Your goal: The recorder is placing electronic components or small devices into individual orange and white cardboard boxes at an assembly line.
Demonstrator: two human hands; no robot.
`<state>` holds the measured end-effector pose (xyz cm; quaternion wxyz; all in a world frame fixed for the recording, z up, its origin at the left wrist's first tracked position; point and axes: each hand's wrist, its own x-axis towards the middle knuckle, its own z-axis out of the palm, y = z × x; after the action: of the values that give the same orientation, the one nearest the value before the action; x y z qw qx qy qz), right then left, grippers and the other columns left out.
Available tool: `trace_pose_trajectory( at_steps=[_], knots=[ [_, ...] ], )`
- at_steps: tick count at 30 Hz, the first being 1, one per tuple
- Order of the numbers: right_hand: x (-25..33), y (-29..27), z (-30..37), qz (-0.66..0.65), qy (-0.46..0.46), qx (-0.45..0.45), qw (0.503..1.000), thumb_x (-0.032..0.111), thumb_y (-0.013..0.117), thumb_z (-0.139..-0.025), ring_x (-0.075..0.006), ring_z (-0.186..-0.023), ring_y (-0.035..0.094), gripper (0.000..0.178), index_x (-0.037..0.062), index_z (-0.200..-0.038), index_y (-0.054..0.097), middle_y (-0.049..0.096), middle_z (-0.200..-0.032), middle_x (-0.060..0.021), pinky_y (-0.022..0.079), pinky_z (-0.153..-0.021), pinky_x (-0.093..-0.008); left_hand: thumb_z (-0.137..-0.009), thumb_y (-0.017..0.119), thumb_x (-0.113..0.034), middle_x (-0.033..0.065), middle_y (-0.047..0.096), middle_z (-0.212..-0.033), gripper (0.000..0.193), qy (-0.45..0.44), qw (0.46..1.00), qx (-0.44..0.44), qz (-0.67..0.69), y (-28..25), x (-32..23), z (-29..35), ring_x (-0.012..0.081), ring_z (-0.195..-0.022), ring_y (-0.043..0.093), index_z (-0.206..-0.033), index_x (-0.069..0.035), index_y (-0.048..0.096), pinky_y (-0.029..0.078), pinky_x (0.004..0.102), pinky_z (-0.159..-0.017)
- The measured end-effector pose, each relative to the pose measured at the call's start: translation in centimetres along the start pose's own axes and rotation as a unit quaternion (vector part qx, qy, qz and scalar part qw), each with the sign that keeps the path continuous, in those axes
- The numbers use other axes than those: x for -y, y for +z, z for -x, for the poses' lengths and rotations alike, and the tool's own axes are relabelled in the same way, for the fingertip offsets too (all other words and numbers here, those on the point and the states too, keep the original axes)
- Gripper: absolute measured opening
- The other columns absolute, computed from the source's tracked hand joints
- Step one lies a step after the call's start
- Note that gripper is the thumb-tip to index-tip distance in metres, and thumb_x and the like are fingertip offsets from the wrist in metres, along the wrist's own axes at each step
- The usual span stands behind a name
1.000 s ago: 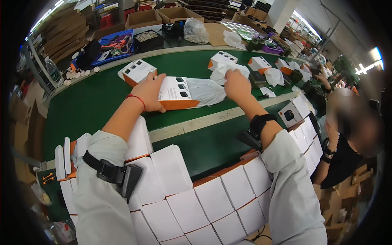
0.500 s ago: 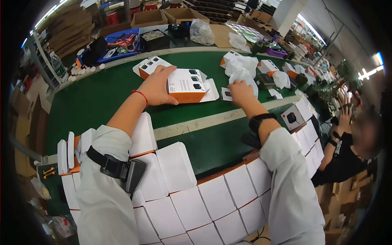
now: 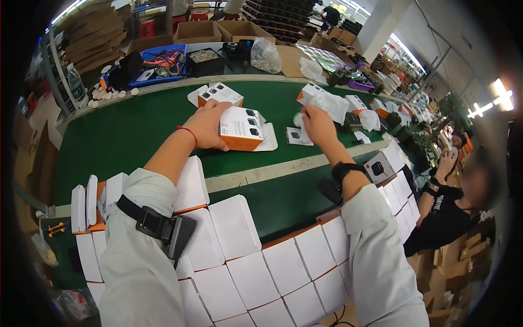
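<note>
My left hand (image 3: 210, 126) grips a white and orange box (image 3: 239, 124), thumb along its near side and fingers over the left end. Its end flap stands open at the right. Just right of it lies a small white card (image 3: 297, 137) with a dark device pictured on it. My right hand (image 3: 320, 128) is above the card, fingers pinched together. A small whitish bit shows at its fingertips; what it is I cannot make out. Behind that hand lies a crumpled white plastic bag (image 3: 333, 105), partly covering another box (image 3: 308, 91).
Another open box (image 3: 222, 94) stands beyond my left hand on the green belt (image 3: 136, 131). Rows of white boxes (image 3: 250, 280) line the near side. Dark devices and bags lie farther right, near another person (image 3: 436, 210). A blue tray (image 3: 163, 66) sits across the belt.
My right hand has drawn slightly left and away from the plastic bag, leaving the small card bare on the belt. My left hand keeps hold of the box. The view has shifted slightly.
</note>
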<state>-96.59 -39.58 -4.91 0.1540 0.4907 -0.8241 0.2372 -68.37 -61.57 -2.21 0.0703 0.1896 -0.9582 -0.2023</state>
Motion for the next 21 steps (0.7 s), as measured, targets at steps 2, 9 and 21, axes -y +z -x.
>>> trace_pose_trajectory(
  at_steps=[2,9,21],
  knots=[
    [2.1,0.6,-0.2,-0.076,-0.031,-0.003,0.997,0.017,0.068,-0.087,-0.0419,-0.092,0.067,0.024,0.0036,-0.107,0.067,0.07,-0.101,-0.0215,0.054,-0.08,-0.0473,-0.053,0.098,-0.02,0.0203,0.044,-0.145,0.113,0.049,0.997,-0.044,0.033,0.5,-0.3,-0.4,0.0389,-0.135,0.047,-0.15,-0.006,0.04,0.04,0.0409,-0.115],
    [2.4,2.0,-0.6,-0.19,0.162,0.199,0.948,0.035,0.084,-0.074,-0.0241,-0.099,0.067,0.07,-0.0035,-0.127,0.057,0.068,-0.115,-0.0151,0.057,-0.084,-0.0371,-0.051,0.094,-0.007,0.0168,0.045,-0.143,0.109,0.247,0.942,-0.142,0.177,0.5,-2.4,-1.0,0.0362,-0.136,0.045,-0.147,-0.007,0.043,0.036,0.0399,-0.118],
    [-0.5,-0.5,-2.6,-0.318,0.175,-0.098,0.927,0.025,0.085,-0.081,-0.027,-0.094,0.071,0.05,-0.0036,-0.116,0.063,0.071,-0.106,-0.0179,0.057,-0.08,-0.0384,-0.048,0.091,-0.004,0.0136,0.044,-0.151,0.113,0.074,0.983,0.014,0.17,-0.4,2.6,-1.7,0.0276,-0.135,0.049,-0.15,-0.008,0.043,0.04,0.0379,-0.115]
  ],
)
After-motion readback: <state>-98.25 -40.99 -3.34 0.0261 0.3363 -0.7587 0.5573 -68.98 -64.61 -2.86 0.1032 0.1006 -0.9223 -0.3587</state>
